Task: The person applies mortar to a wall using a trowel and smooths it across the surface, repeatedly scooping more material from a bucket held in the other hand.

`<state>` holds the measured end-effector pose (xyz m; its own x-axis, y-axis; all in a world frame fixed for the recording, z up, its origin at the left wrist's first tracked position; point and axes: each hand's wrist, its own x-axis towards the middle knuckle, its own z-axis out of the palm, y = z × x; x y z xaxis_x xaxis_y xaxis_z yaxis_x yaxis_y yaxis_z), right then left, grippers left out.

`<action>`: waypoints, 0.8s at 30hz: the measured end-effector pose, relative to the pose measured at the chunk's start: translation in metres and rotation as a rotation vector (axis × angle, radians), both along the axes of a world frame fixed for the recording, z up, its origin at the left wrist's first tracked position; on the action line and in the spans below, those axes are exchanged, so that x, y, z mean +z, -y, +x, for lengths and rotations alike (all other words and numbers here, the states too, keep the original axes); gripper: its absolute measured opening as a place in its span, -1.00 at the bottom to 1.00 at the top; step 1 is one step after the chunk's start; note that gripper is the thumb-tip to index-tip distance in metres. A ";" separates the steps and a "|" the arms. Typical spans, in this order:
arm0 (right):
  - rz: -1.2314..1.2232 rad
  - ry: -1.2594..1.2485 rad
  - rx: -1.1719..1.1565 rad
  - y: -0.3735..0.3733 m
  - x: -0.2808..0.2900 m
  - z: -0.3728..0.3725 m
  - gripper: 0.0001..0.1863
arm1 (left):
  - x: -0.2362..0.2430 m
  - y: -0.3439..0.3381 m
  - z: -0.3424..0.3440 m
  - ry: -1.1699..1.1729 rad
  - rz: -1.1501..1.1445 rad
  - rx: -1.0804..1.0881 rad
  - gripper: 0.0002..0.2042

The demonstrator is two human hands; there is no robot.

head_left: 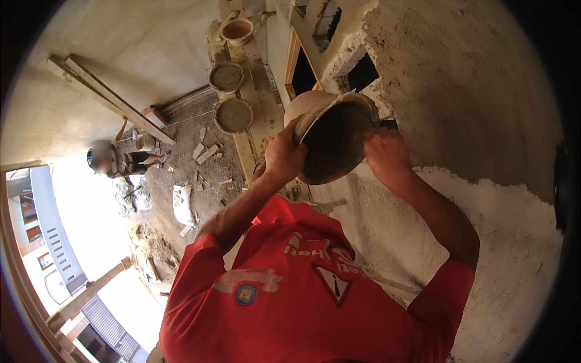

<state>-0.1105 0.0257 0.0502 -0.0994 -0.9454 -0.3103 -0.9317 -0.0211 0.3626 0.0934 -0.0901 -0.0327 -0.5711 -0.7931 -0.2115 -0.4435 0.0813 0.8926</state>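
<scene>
A round, mortar-crusted bucket (304, 107) is tipped on its side in front of my chest, its mouth turned toward me and its inside dark. My left hand (285, 156) is closed around the left part of its rim. At the right side of the mouth, my right hand (388, 156) is closed in a fist. A dark piece (388, 124) shows just above those fingers; whether it is a tool's handle or part of the bucket is unclear. Close by on the right stands a wall (448, 121) with damp grey plaster above a paler, rough lower area.
Wooden planks (261, 106) beyond my left hand carry two mortar basins (215, 115) and a basin of brownish liquid (224, 33). Far below left, a person (125, 162) is near two long beams (109, 97). A white sack (183, 206) and rubble lie on the ground. The wall has square openings (362, 72).
</scene>
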 end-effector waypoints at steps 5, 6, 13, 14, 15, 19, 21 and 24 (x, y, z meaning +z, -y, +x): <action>-0.018 0.459 -0.163 -0.018 -0.042 -0.020 -0.87 | 0.020 -0.003 -0.020 0.093 -0.066 -0.040 -0.34; -0.019 0.529 -0.198 -0.024 -0.054 -0.021 -0.86 | 0.019 -0.004 -0.024 0.103 -0.071 -0.042 -0.33; -0.148 0.980 -0.480 -0.065 -0.124 0.021 -0.75 | 0.002 -0.028 -0.041 0.241 -0.053 -0.111 -0.32; -0.205 0.996 -0.485 -0.067 -0.132 0.027 -0.73 | -0.009 -0.031 -0.042 0.232 -0.058 -0.104 -0.31; -0.262 1.010 -0.488 -0.068 -0.140 0.032 -0.70 | -0.018 -0.032 -0.044 0.223 -0.062 -0.097 -0.31; -0.413 1.167 -0.602 -0.069 -0.150 0.041 -0.62 | -0.022 -0.034 -0.056 0.324 0.040 -0.085 -0.30; -0.241 1.442 -0.968 -0.068 -0.129 0.040 -0.58 | -0.032 -0.030 -0.049 0.283 0.023 -0.067 -0.30; -0.282 1.438 -1.121 -0.080 -0.110 0.043 -0.56 | -0.047 -0.021 -0.037 0.046 0.029 0.028 -0.34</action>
